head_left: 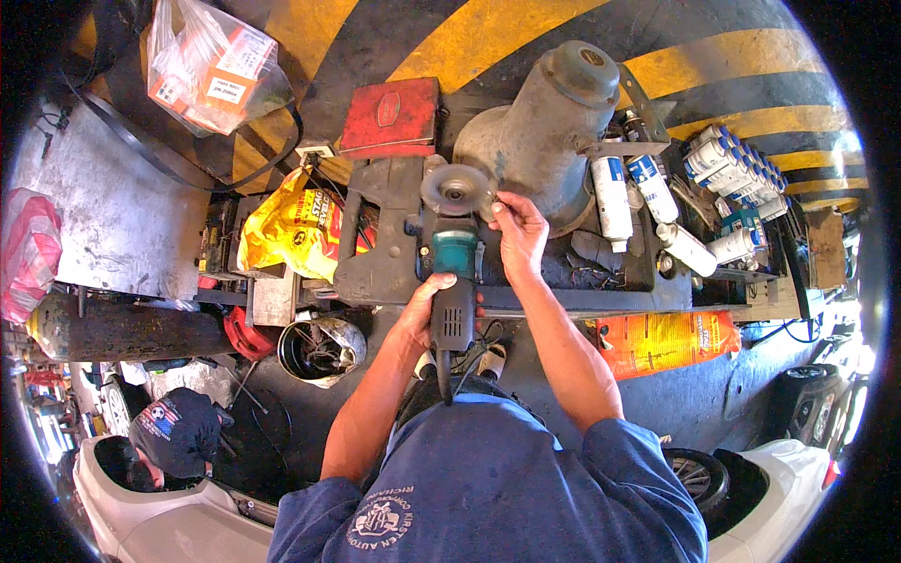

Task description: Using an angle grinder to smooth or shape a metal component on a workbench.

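Observation:
My left hand (422,305) is wrapped round the dark rear body of an angle grinder (455,251) with a teal gear housing. The grinder's round grey disc (453,178) faces up at its far end, and a cord trails from the near end toward my waist. With thumb and fingers pinched together, my right hand (522,235) grips the right rim of the disc. Both hands are over the near edge of a dark workbench (385,272). Just beyond the right hand rises a large grey metal vise or anvil-like casting (526,141).
A red metal box (389,117) and a yellow bag (291,225) lie left of the grinder. Several spray cans (612,202) stand or lie at right. An orange sack (666,344) and a bucket (321,349) sit below the bench. Another person (175,432) crouches beside a pale car (160,516).

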Action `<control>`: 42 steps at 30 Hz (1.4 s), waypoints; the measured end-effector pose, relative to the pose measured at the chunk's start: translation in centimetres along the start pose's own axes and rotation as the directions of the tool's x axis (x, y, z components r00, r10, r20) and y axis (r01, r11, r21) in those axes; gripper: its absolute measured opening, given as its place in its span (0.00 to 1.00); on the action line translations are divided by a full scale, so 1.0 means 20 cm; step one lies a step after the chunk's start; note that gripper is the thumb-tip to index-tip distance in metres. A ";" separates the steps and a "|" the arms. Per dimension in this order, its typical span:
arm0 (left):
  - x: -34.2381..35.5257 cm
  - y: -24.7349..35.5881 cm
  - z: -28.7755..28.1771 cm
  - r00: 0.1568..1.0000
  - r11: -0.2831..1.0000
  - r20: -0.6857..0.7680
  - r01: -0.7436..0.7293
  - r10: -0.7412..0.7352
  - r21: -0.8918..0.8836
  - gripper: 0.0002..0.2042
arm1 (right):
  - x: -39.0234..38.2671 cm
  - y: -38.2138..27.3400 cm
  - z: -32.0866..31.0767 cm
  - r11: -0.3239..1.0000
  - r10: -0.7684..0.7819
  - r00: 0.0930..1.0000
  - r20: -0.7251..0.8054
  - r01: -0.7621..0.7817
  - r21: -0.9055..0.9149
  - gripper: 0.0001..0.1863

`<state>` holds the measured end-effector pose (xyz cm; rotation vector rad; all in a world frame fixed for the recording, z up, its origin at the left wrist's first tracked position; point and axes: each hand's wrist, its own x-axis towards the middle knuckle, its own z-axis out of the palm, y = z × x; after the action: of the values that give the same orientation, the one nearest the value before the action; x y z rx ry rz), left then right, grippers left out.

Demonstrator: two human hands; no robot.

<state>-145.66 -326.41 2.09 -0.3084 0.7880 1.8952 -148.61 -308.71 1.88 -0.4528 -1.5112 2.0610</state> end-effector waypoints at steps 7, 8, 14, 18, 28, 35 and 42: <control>0.00 0.00 0.00 1.000 1.000 0.026 0.015 -0.015 -0.011 0.23 | -0.01 -0.05 -0.04 0.903 0.262 0.964 0.042 -0.260 0.343 0.07; 0.00 0.00 0.00 1.000 1.000 0.017 -0.001 0.001 -0.012 0.23 | -0.01 -0.06 -0.04 0.849 0.341 0.940 0.032 -0.322 0.418 0.06; 0.00 0.00 0.00 1.000 1.000 0.020 -0.008 0.007 0.002 0.23 | 0.00 -0.10 -0.03 0.786 0.412 0.909 0.058 -0.387 0.482 0.06; 0.00 0.00 0.00 1.000 1.000 0.012 -0.008 0.008 -0.003 0.23 | 0.01 -0.10 -0.01 0.830 0.335 0.938 0.089 -0.339 0.443 0.05; 0.00 0.00 0.01 1.000 1.000 0.019 0.020 -0.020 -0.001 0.27 | 0.01 -0.06 0.02 0.989 0.107 0.994 0.023 -0.109 0.098 0.07; 0.00 0.00 0.01 1.000 1.000 -0.006 -0.010 0.010 -0.006 0.27 | -0.01 -0.07 0.01 0.993 0.112 0.994 0.003 -0.112 0.023 0.06; -0.01 0.00 0.00 1.000 1.000 0.015 -0.005 0.005 0.007 0.24 | -0.08 -0.15 -0.14 0.748 0.518 0.840 0.163 -0.537 0.390 0.17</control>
<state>-145.56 -326.58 2.21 -0.2879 0.7855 1.8972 -145.14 -306.87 3.81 -0.7270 -0.9618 2.7708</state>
